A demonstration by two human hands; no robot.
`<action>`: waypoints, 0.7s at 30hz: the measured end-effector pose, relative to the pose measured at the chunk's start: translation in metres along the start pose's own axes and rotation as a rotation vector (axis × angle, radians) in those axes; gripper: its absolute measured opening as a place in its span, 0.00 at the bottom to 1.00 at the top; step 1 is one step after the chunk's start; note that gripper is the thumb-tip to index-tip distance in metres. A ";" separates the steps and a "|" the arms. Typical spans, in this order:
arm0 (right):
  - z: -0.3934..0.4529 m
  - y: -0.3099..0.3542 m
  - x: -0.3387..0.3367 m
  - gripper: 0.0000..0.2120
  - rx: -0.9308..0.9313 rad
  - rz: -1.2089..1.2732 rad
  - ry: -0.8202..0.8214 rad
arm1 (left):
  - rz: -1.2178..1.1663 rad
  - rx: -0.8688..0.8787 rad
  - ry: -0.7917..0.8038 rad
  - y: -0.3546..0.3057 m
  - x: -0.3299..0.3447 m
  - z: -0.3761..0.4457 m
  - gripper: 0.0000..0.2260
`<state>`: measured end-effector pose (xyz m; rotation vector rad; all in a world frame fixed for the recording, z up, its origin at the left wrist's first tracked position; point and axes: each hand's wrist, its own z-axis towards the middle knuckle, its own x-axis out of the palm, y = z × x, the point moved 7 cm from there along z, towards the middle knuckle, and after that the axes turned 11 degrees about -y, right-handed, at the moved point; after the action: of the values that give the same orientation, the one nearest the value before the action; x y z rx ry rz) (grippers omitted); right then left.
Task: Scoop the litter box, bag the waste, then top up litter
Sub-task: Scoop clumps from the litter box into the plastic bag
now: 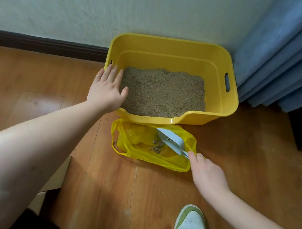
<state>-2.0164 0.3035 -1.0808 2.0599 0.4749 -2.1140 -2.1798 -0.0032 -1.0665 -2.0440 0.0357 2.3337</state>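
Two hands: both reach forward, the left toward the box, the right toward the bag.
Left hand point(107, 88): fingers straight and spread, palm down on the near-left rim of the yellow plastic litter box point(223, 103), steadying it; it grips nothing.
Right hand point(208, 175): pinches the handle end of the pale blue slotted plastic scoop point(170, 139) between thumb and fingertips.
Scoop axis: its long line runs from the right hand forward and to the left; the blade points away from the hand, tipped down into the bag's mouth.
Bag: the translucent yellow plastic bag point(161, 161) lies open on the wooden floor point(153, 202), just ahead-left of the right hand, touching the box's low front lip.
Waste: small grey-brown clumps point(158, 146) sit inside the bag, just below the blade.
Litter: sandy tan granules point(163, 92) lie beyond the bag, right of the left hand.
Nearer hand: the right, by far.
Judgement: dumping step; next scoop likely swings forward over the lip.
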 end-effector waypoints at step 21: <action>0.075 -0.043 -0.092 0.12 0.281 0.609 -0.189 | 0.014 0.248 0.030 -0.014 0.003 0.007 0.31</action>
<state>-2.0968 0.3093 -0.9840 1.7818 -0.4473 -2.0258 -2.1863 0.0115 -1.0680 -1.9632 0.3241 2.1777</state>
